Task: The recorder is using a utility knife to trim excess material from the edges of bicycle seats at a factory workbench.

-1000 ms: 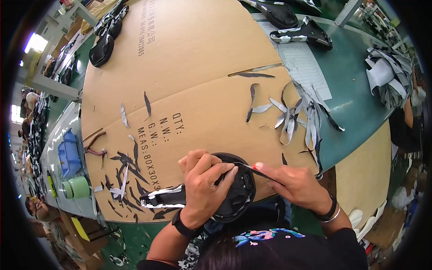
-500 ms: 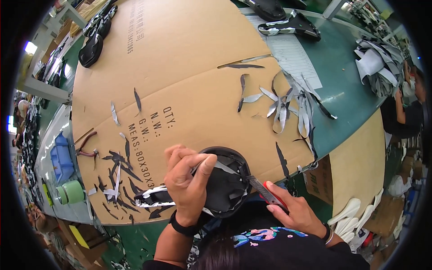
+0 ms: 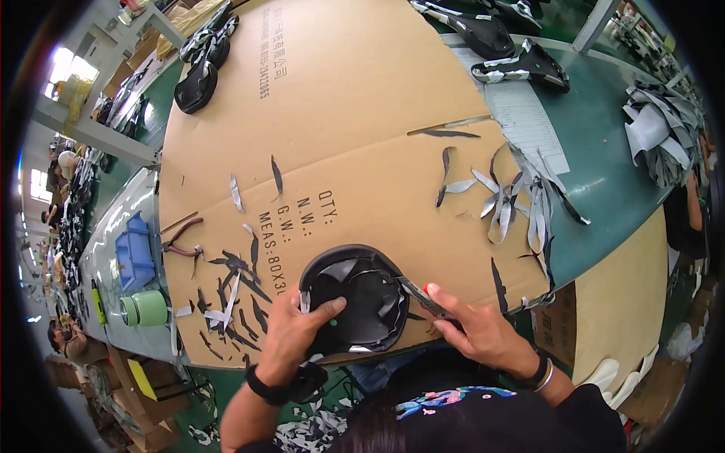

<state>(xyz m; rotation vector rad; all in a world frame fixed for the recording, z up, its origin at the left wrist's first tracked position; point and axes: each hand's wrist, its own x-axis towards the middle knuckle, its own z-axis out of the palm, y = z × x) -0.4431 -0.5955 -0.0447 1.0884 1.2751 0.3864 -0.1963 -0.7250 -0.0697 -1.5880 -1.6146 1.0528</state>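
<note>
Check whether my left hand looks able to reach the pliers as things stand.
Probably yes: only thin scraps seem between your left hand and the pliers, though it's holding the saddle.

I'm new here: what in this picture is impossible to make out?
In the head view:
- Most fingertips of the left hand: hidden behind the black padded piece.
- The piece's outer face: turned away from the camera.
- Part of the knife: covered by the right hand.
- The blade's tip: too small to tell how deep it sits.
- The cardboard's far end: cut off by the upper edge.
</note>
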